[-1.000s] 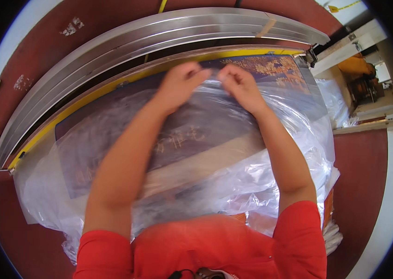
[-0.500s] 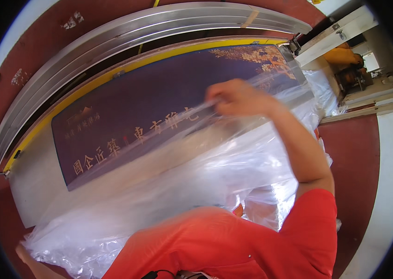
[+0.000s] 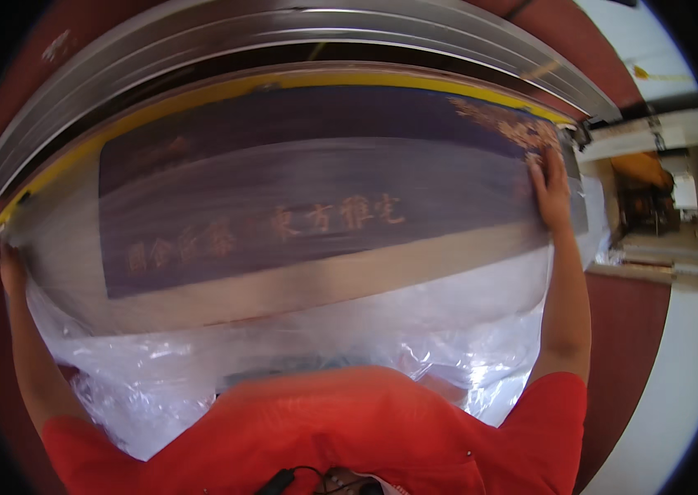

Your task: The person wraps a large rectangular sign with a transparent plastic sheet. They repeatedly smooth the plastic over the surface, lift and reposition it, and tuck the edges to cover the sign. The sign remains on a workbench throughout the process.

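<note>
Since half a second ago the right hand point(image 3: 548, 188) has shifted from the upper middle of the panel out to its right end, and the left hand point(image 3: 10, 271), then out of sight, now shows at the far left edge — both arms are spread wide.

Item in hand: a long dark purple sign panel point(image 3: 316, 206) with gold characters and a pale lower band, lying flat across the middle of the view and covered by clear plastic sheeting point(image 3: 299, 330). The sheeting reaches over the panel face and bunches in loose folds between the panel and the person's red shirt point(image 3: 365, 429).

Right hand: fingers extended and spread, palm down, pressed flat on the sheeting over the panel's right end beside a gold ornament. It is not closed around anything.

Left hand: at the left edge of the sheeting, just past the panel's left end. It is in contact with the plastic, but the fisheye rim darkens it — I cannot tell whether the fingers pinch the film or merely rest on it.

Surroundings: a yellow strip point(image 3: 200, 92) runs along the panel's far edge; beyond it lie curved silver metal rails point(image 3: 266, 33). Dark red floor point(image 3: 629, 330) shows at right, with a white surface further right.
</note>
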Tool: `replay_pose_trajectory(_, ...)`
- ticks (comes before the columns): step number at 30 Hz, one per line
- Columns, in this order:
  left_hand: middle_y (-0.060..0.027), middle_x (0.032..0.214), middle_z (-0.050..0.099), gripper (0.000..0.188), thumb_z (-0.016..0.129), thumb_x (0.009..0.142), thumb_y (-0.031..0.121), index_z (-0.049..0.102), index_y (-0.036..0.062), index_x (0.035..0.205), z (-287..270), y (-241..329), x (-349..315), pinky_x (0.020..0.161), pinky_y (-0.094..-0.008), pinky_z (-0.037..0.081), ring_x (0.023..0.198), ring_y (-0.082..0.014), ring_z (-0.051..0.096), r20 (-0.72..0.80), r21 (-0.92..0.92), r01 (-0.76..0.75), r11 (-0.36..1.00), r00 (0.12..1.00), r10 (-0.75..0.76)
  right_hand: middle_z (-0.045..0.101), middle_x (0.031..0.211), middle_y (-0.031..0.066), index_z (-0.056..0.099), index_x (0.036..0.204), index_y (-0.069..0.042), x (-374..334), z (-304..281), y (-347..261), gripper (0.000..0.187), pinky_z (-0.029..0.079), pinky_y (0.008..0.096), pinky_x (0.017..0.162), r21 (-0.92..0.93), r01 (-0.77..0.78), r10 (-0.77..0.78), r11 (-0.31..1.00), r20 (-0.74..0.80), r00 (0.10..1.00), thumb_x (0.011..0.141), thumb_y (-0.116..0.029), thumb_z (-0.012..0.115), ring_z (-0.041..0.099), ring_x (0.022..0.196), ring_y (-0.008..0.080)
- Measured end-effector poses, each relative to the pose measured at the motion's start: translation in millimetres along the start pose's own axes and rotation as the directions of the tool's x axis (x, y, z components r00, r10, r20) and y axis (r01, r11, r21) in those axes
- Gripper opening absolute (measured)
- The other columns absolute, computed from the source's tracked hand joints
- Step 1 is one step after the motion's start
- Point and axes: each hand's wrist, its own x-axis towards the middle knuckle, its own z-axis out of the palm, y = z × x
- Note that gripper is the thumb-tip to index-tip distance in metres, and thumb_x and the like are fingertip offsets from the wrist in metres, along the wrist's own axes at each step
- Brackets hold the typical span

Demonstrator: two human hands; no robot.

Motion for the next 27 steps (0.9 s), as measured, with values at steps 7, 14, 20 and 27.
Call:
replay_pose_trajectory(7,-0.0159,0.085,0.055,0.029,0.044,0.08,0.031,0.052,0.0036,0.088,-36.6,7.1,-58.7,0.067,-0.0374,0.04,0.079,-0.0326,0.053,-0.076,-0.048,0.153,0.987,0.985,-0.156,0.047,0.107,0.0143,0.042,0.115,-0.005,32.0,-13.2,-62.2,0.045,0.036,0.0306,0.083,0.261,-0.131,0.122,0.956,0.053,0.991,0.079,-0.029,0.054,0.048,0.095,0.0225)
replay_pose_trajectory(14,-0.0141,0.09,0.055,0.027,0.049,0.077,0.031,0.053,0.0064,0.089,-49.7,51.5,-59.8,0.072,-0.0385,0.04,0.085,-0.0307,0.052,-0.079,-0.097,0.021,0.995,0.996,-0.029,0.027,0.13,0.0122,0.028,0.126,-0.003,0.5,-3.1,-44.4,0.047,0.015,0.0315,0.1,0.142,0.12,-0.154,0.983,0.252,0.955,0.085,-0.023,0.04,0.024,0.121,0.0224)
replay_pose_trajectory(20,-0.0144,0.089,0.056,0.027,0.048,0.077,0.03,0.054,0.0066,0.088,-51.4,65.2,-59.4,0.074,-0.0375,0.041,0.087,-0.0296,0.052,-0.13,-0.209,-0.009,0.978,0.991,-0.019,0.051,0.106,0.0156,0.043,0.113,-0.001,63.4,4.7,-176.0,0.037,0.037,0.033,0.085,-0.108,0.274,-0.261,0.955,0.124,0.957,0.085,-0.026,0.042,0.048,0.101,0.025)
replay_pose_trajectory(27,-0.0186,0.08,0.058,0.024,0.047,0.075,0.026,0.052,0.005,0.086,-51.5,67.6,-74.3,0.068,-0.0416,0.043,0.075,-0.0331,0.056,-0.175,-0.238,0.159,0.958,0.963,-0.203,0.039,0.119,0.0181,0.034,0.119,0.001,-105.4,-35.2,-587.6,0.058,0.033,0.0355,0.091,0.971,0.179,-0.981,0.159,0.133,0.144,0.071,-0.015,0.061,0.04,0.109,0.0317)
